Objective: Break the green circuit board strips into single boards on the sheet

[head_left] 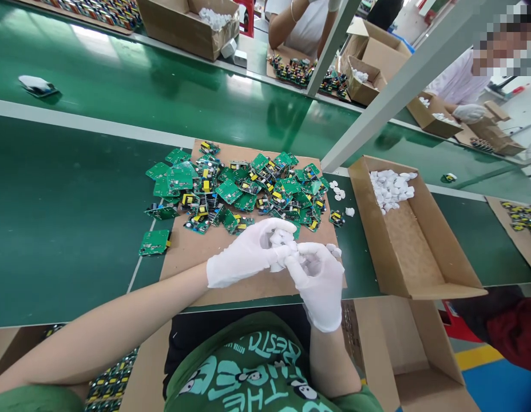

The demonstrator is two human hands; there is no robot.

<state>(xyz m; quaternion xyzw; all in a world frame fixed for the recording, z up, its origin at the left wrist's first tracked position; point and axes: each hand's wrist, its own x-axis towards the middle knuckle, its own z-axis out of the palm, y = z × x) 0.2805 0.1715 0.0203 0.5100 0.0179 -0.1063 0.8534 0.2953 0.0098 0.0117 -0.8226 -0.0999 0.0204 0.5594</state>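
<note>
Both my hands wear white gloves and meet above the front of a cardboard sheet (192, 252). My left hand (257, 249) is closed around several small white pieces (281, 239). The fingertips of my right hand (319, 277) pinch at these pieces from the right; what exactly lies between them is hard to make out. Just beyond my hands, a heap of green circuit boards (246, 194) with yellow and black components covers the sheet. One circuit board (154, 242) lies apart on the left.
An open cardboard box (420, 246) with white pieces (392, 189) stands to the right. A slanted metal post (377, 103) rises behind it. On the green conveyor (162, 86) sits a board with a white cover (37, 86). Across it, other people work beside boxes (188, 28).
</note>
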